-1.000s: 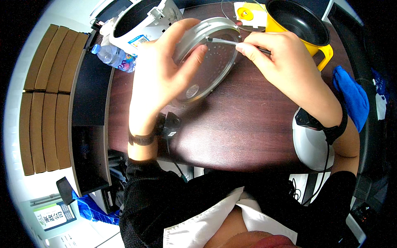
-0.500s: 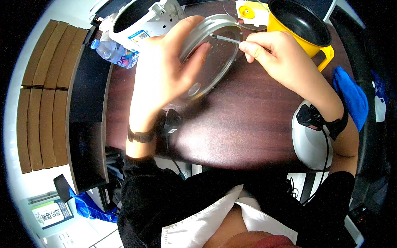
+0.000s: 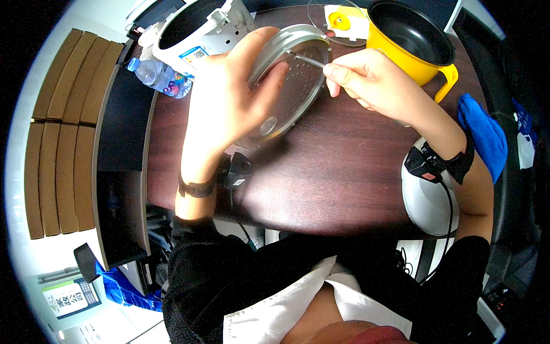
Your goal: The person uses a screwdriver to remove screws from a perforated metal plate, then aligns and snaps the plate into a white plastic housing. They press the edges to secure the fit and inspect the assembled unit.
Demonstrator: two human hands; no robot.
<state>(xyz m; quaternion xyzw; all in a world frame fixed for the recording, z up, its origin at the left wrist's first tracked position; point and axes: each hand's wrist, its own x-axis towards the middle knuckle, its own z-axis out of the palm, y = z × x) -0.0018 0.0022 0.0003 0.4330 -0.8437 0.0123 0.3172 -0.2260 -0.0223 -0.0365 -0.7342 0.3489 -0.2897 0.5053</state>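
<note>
My left hand [image 3: 226,94] is closed on a round lid [image 3: 306,86] with a pale rim and a dotted, see-through or shiny middle. The lid stands tilted on edge above the table. A slim, light-coloured tool [image 3: 308,59] is pinched between the thumb and fingers of my right hand [image 3: 361,79]. Its tip touches or nearly touches the lid's inner rim; the exact kind of tool is too small to tell. Behind my left hand is a white appliance body [image 3: 220,31] with a dark round opening, partly hidden.
A plastic water bottle [image 3: 163,77] leans at the left. A yellow pot [image 3: 401,57] with a black inside, a glass lid [image 3: 312,17] and a yellow-white piece [image 3: 346,23] are at the back. A blue cloth [image 3: 484,137] and a white rounded object [image 3: 427,200] lie right on the dark table [image 3: 321,183].
My right hand has moved slightly left and down, and the tool now slants differently against the rim. The lid in my left hand has shifted a little; the view has moved slightly.
</note>
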